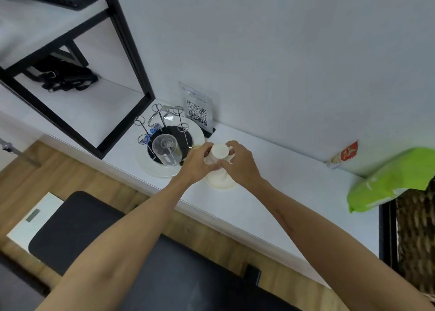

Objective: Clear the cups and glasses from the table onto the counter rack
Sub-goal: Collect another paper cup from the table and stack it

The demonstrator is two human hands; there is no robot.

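Observation:
A round white cup rack (150, 167) with several wire prongs stands on the white counter (282, 169). One clear glass (166, 149) hangs upside down on a front prong. Just right of the rack, my left hand (197, 162) and my right hand (237, 162) both grip a white cup (219, 151), held upside down with its flat base facing me. Below the cup, a wider white piece (220, 181) rests on the counter, partly hidden by my hands.
A QR-code sign (197, 111) leans on the wall behind the rack. A black-framed shelf (127, 51) holding a black bag (66, 77) stands at left. A green packet (388, 181) and a small red-and-white packet (346, 154) lie at right. A black chair (94, 228) is below.

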